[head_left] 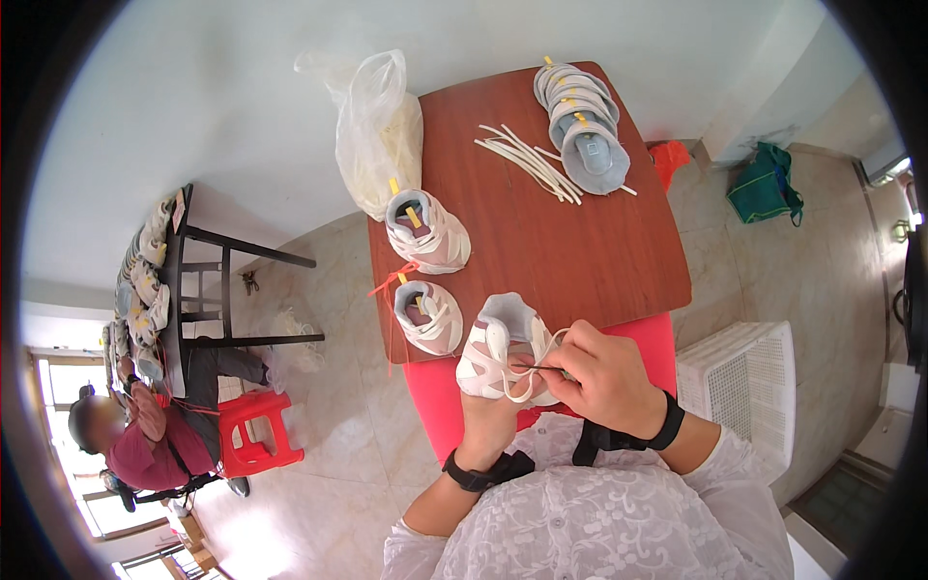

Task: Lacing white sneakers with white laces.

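Observation:
Close to my body, a pale pink-and-white shoe upper (480, 350) with a grey lining is gripped from below by my left hand (491, 420). White lace (523, 394) loops across its front. My right hand (611, 379) is closed at the lacing, pinching a thin dark rod-like tool (539, 366); its tip is too small to make out. A strand of lace runs by the right fingertips. Two similar laced shoe uppers, one farther (447, 242) and one nearer (435, 327), stand on the table's left side.
On the brown table (580, 261) lie loose white laces (532, 164) beside a nested row of grey uppers (592, 159). A clear plastic bag (379, 135) sits at its left. Right stands a white crate (744, 387). Far left, a person (155, 449) works at another shoe-covered table.

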The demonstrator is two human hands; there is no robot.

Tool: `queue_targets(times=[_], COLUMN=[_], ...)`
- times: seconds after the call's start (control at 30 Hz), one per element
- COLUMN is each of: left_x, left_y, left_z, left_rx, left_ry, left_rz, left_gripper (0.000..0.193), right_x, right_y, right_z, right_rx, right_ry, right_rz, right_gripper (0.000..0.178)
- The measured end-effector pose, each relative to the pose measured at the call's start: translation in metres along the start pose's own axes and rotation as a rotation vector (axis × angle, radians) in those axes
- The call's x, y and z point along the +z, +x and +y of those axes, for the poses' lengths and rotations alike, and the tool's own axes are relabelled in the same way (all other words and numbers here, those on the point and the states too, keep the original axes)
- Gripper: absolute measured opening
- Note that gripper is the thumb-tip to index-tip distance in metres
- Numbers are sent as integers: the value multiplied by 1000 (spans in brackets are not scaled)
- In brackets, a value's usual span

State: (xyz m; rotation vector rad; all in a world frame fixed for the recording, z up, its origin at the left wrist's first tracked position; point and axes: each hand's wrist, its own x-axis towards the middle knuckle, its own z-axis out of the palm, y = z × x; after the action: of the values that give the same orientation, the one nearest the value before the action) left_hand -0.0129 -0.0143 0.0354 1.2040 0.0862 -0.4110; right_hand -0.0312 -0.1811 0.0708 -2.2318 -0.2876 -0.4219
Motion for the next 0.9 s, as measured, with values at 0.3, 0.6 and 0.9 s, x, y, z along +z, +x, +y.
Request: queue_targets(times=[0.3,0.6,0.9], left_x=[-3,2,3], left_y=[-5,-4,0], left_z=[-4,1,9], left_rx=[-31,-52,-78], left_ry=[-10,27,132], left_rz=[53,-14,-98], left_gripper=[41,43,50], right_x=[-2,-14,-26], right_y=[-1,6,23], right_z=[6,12,13], right_rx=[108,148,84], right_ry=[192,301,284], right_rz=[-61,-212,-337], right_gripper=[14,10,9])
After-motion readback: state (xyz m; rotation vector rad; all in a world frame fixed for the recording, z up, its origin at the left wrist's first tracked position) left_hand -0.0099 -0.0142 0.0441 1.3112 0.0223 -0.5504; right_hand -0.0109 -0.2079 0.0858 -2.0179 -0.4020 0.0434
